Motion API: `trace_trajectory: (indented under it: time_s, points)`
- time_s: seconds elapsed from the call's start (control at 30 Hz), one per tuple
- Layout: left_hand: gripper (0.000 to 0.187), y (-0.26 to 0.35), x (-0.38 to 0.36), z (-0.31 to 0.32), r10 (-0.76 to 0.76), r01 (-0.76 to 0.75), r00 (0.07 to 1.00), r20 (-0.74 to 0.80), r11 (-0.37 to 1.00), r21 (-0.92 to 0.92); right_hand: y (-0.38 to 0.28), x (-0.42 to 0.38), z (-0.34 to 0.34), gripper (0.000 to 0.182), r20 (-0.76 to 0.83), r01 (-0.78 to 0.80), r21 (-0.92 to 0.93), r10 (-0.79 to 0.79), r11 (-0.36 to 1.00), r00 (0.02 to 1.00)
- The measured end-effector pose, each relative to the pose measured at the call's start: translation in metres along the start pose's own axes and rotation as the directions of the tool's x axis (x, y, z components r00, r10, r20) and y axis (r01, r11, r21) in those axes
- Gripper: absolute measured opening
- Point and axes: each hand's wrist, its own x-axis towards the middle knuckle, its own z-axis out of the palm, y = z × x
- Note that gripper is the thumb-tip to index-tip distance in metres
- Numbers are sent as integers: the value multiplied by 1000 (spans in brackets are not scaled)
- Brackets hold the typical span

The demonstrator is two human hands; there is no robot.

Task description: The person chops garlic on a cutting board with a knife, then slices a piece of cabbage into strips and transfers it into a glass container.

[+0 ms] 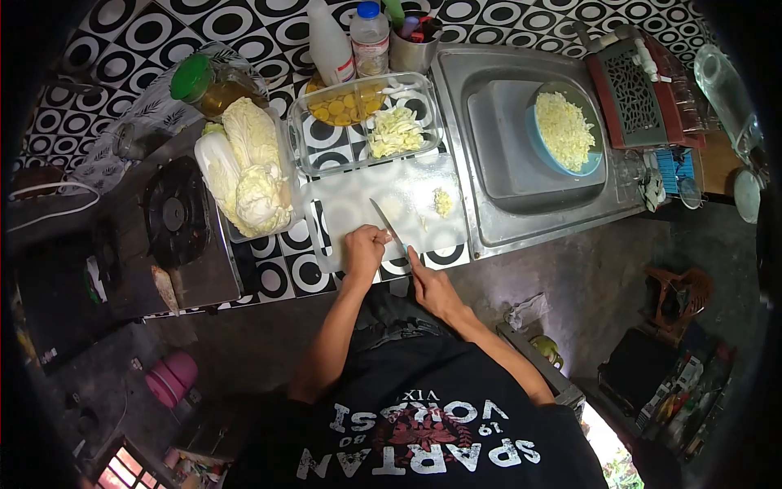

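Observation:
My right hand is closed around the handle of a kitchen knife. Its blade points away from me, over a translucent white cutting board. Just left of the blade, my left hand rests at the board's near edge with its fingers curled together. Whatever they hold is too small to make out. A small heap of finely chopped pale pieces lies on the board's right side. Behind the board stands a rectangular glass dish with cut cabbage strips in its right part.
Whole napa cabbages sit in a tray on the left, beside a gas burner. To the right, a bowl of chopped cabbage stands in the steel sink. Bottles and a green-lidded jar stand at the back.

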Motion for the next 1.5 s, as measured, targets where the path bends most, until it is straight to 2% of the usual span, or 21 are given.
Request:
trace_trajectory:
  time_s: [0.13,0.3,0.43,0.5,0.67,0.73,0.8,0.87,0.9,1.0,1.1,1.17,1.33,1.4,1.5]
  points:
    - [6,-1,-1,2,-13,13,1000,-8,1000,1,6,-2,10,72,74,-11,-104,19,995,997]
    - [4,7,0,-2,-25,25,1000,-5,1000,9,16,17,27,73,-17,76,-131,-79,989,997]
    - [5,3,-1,-2,-12,12,1000,5,1000,2,10,20,26,74,7,29,-210,-28,977,1000]
    - [5,1,2,0,-3,3,1000,16,1000,2,7,20,22,76,75,10,-287,12,958,997]
    - [5,6,-1,-1,11,-11,1000,-10,1000,13,17,13,-4,76,85,27,-259,-5,965,996]
    - [6,4,-2,-1,19,-19,1000,-11,999,29,21,17,-7,73,-61,-18,-98,12,995,998]
    - [8,4,-3,0,-40,40,999,-3,999,-7,17,22,-10,68,-104,-39,-99,28,994,994]
    - [8,5,-4,-1,-22,21,1000,-16,999,-47,6,24,-14,62,-73,-54,82,60,995,996]
    - [8,5,-4,-1,-16,13,999,-29,996,-84,-1,24,-17,62,2,-70,73,70,995,998]
    - [7,5,-2,-1,-72,72,997,-19,997,-23,-14,22,-11,60,24,-58,136,55,989,998]
    - [6,12,-5,1,-77,82,994,-74,995,57,-20,22,-11,58,17,-98,148,97,984,995]
    - [6,17,-5,0,-109,112,992,-65,993,39,-20,20,-11,58,18,-131,161,130,978,991]
    - [10,13,-3,-2,-160,160,987,-3,986,39,-12,17,-3,60,13,-52,106,51,993,999]
    - [9,8,-3,1,-141,141,990,-10,989,-34,-11,16,2,62,12,-47,84,46,995,999]
    - [10,-6,-2,9,-94,93,995,-41,995,-26,-6,13,8,67,18,-26,27,26,999,1000]
